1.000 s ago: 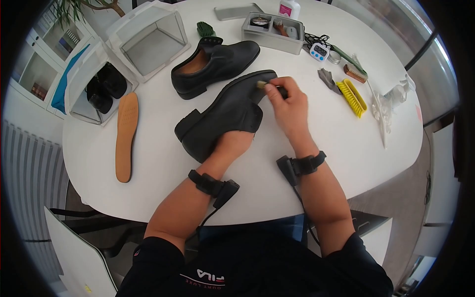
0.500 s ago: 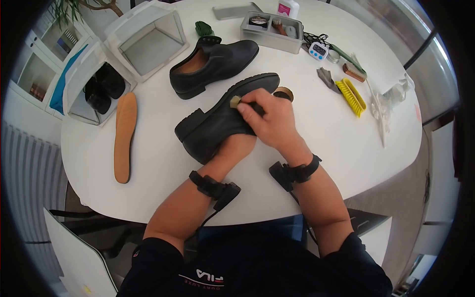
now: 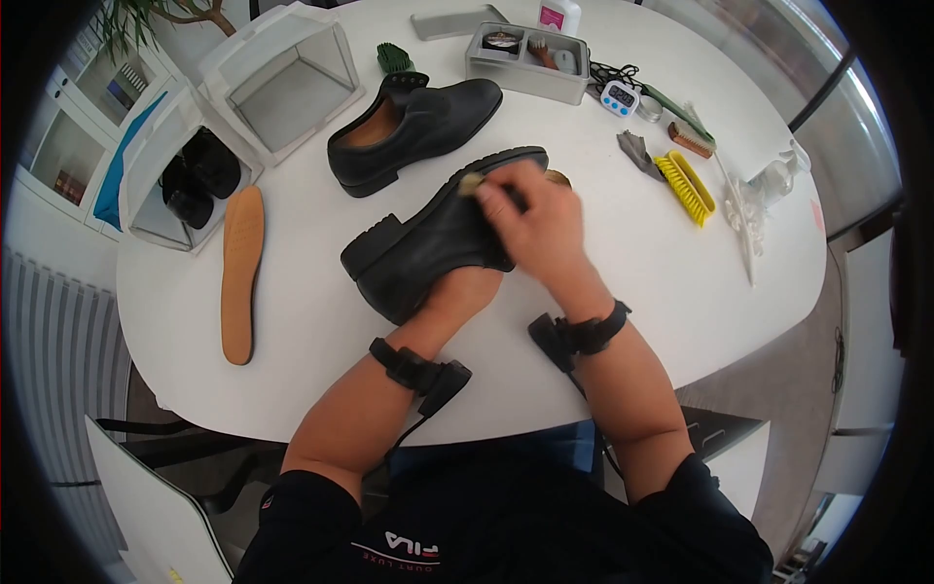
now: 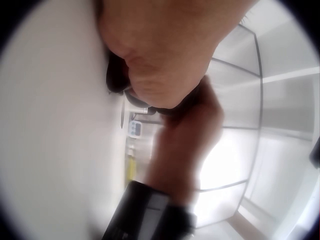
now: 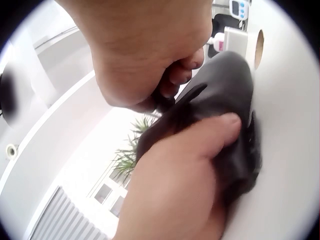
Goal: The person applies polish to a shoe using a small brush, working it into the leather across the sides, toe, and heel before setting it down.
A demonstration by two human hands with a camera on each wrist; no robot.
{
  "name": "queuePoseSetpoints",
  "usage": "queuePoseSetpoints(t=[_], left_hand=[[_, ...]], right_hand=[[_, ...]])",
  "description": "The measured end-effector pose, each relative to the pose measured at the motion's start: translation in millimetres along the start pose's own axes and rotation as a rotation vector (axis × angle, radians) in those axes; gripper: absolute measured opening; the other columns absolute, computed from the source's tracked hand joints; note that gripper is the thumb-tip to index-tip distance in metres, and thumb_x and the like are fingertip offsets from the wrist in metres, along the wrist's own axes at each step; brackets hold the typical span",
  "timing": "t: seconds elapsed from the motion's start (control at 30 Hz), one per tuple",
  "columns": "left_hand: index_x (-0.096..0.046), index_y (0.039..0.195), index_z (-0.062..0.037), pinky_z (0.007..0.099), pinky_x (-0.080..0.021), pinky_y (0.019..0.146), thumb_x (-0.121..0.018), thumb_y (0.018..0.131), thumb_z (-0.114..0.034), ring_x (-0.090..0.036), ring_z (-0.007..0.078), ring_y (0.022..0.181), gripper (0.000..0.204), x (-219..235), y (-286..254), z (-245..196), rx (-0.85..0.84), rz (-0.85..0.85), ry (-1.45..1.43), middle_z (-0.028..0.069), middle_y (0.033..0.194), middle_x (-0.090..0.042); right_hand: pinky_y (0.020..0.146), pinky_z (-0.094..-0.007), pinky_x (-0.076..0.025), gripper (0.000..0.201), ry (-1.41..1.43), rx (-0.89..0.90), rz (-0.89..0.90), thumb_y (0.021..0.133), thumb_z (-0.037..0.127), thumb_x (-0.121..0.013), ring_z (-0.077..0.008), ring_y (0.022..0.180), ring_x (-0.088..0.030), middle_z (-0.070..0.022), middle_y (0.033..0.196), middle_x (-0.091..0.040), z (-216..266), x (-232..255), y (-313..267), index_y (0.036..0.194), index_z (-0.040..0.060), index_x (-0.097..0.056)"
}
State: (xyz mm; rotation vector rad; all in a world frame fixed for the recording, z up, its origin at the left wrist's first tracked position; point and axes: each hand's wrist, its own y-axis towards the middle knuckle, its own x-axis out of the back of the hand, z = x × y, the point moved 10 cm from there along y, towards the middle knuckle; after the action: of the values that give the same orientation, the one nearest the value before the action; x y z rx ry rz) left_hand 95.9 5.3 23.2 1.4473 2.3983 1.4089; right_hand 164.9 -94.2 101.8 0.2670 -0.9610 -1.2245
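Note:
A black leather shoe (image 3: 418,238) lies tipped on its side, its sole edge turned to the far left. My left hand (image 3: 469,292) reaches into the opening; in the right wrist view its thumb (image 5: 220,131) presses the outside of the leather. In my right hand (image 3: 540,219) is a small dark-handled brush with pale bristles (image 3: 470,184), pinched between thumb and fingers. The bristles overlap the upper close to the welt, towards the toe. Behind the right hand a round, gold-brown tin-like thing (image 3: 557,178) shows in part. The second black shoe (image 3: 413,131) stands upright just beyond.
A tan insole (image 3: 243,277) lies at the left, near a white box (image 3: 180,219) with dark shoes inside. At the back stands a metal tin (image 3: 525,83) of supplies. Towards the right are a timer (image 3: 620,98), a grey cloth (image 3: 637,154) and a yellow brush (image 3: 686,190).
My right hand has carried the brush from the toe back along the welt towards the middle, then slightly up towards the toe again. The left hand stays in the shoe, whose sole edge shows more.

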Motion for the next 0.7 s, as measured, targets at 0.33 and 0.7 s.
queuePoseSetpoints(t=[0.33,0.7], left_hand=[[-0.062,0.134,-0.0013,0.0321,-0.054,0.098,-0.061,0.107,-0.017,-0.064,0.0211,0.116,0.031,-71.6,-39.0,3.4,-0.691,0.412,1.520,0.0088,0.128,-0.066],[-0.068,0.128,0.0008,0.0282,-0.057,0.098,-0.055,0.111,-0.018,-0.068,0.0165,0.108,0.028,-100.6,-58.9,26.0,-1.407,0.552,2.306,0.0096,0.121,-0.071]], right_hand=[[0.068,-0.0380,-0.057,0.019,0.049,-0.086,0.001,0.095,0.026,-0.077,-0.0313,0.074,-0.074,-0.0112,0.084,-0.075,-2.4,0.9,0.6,0.099,0.0074,-0.073],[0.061,-0.0402,-0.055,0.014,-0.214,-0.163,-0.096,0.094,0.022,-0.077,-0.0315,0.066,-0.072,-0.0099,0.081,-0.075,-5.3,21.8,4.9,0.093,0.0097,-0.072]])
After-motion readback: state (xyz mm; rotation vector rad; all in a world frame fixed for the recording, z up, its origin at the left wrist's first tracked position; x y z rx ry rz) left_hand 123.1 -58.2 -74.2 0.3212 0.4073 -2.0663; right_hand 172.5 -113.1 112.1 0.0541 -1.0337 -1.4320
